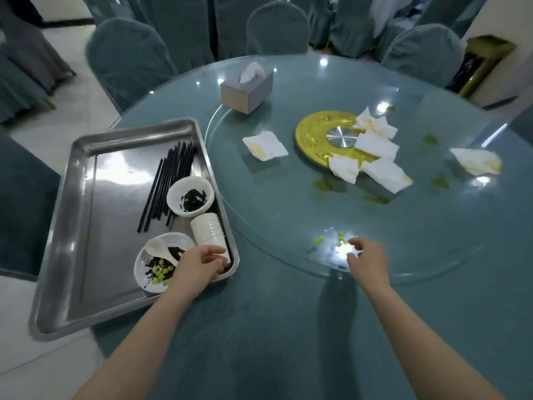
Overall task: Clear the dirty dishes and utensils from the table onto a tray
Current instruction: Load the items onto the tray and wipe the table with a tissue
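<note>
One metal tray (86, 197) holds two white bowls (190, 196), one spoon (157, 249), one stack of cups (209, 230), and a chopstick bundle (170, 180), count unclear. Six crumpled napkins (265, 145), one tissue box (246, 90), three chairs at far edge.

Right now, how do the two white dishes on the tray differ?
The bowl beside the chopsticks is deeper, holding only dark scraps. The plate near the left hand is shallower, carrying a white spoon and green bits too. Both are white, dirty, and on the tray.
</note>
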### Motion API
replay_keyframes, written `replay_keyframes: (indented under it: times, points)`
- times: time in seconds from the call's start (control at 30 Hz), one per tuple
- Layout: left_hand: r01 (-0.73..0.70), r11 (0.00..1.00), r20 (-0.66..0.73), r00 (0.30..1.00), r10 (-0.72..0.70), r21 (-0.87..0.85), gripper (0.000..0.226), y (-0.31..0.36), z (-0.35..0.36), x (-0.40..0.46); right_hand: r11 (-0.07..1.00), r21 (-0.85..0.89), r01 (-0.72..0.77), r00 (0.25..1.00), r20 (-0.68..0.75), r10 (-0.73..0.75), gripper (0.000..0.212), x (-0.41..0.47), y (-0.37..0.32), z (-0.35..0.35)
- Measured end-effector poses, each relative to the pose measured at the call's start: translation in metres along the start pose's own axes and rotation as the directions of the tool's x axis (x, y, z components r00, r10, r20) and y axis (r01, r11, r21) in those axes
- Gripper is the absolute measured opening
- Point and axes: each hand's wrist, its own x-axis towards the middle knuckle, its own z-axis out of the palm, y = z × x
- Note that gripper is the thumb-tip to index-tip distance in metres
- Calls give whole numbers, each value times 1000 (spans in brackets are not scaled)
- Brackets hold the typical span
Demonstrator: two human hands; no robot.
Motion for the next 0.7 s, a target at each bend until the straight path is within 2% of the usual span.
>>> replay_keyframes:
  times: [0.07,0.13,0.37,0.47,0.53,0.63,0.7]
  points:
    - [-35,997,15,999,34,63,21,8,12,-1,995,-75,-62,998,4,63,42,13,22,-8]
    - [-70,991,27,997,67,113,22,15,23,-1,990,-131,-52,997,48,58,48,22,35,-9]
    - [-175,947,97,983,154,268,26,36,85,13,959,-146,243,955,208,-210,60,43,15,6]
    - [-221,903,138,974,182,368,29,43,115,23,943,-146,298,929,273,-251,70,54,12,10]
    - [-268,853,171,962,212,448,32,49,137,33,930,-152,336,910,308,-278,64,61,13,10]
    - [-365,759,241,930,276,539,41,58,169,48,886,-155,437,866,339,-368,43,65,16,9]
    - [-403,704,259,915,309,585,47,62,187,57,856,-152,494,837,351,-420,39,64,20,9]
